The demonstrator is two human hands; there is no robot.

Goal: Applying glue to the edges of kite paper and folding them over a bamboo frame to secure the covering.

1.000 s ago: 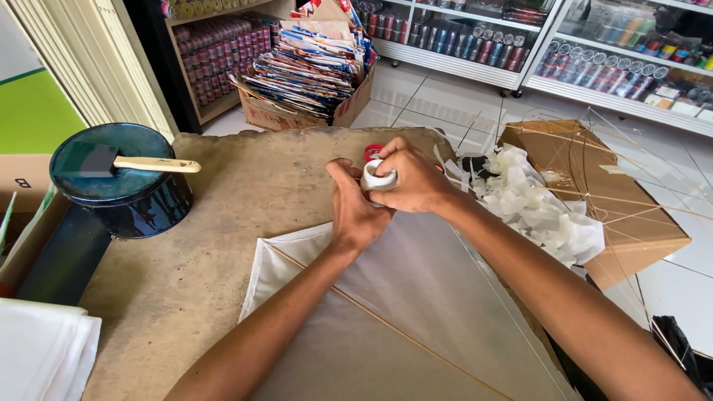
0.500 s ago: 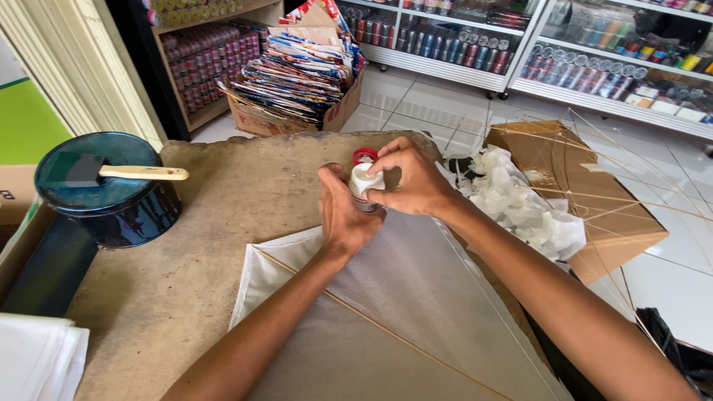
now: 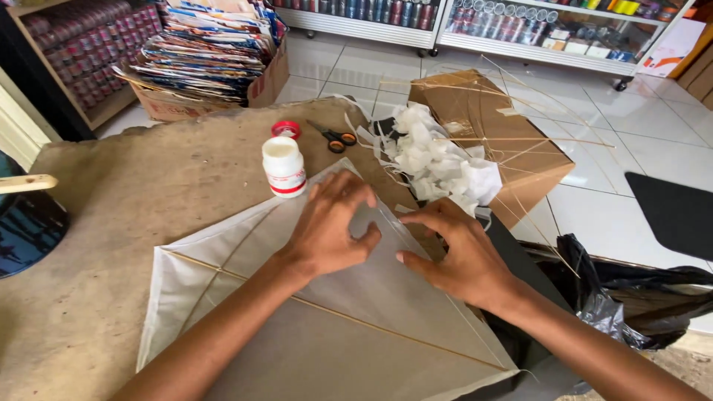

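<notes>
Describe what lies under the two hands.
Both the left hand and the right hand press flat on a white paper kite with thin stick spars, spread over a brown worktable. The paper beneath the palms is hidden.

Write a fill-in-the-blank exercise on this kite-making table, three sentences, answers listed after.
1. Both hands, left hand and right hand, press flat on the white paper ____.
2. The white glue bottle stands with its ____ cap off, lying behind it.
3. The scissors have ____ handles.

Answers: kite; red; orange
</notes>
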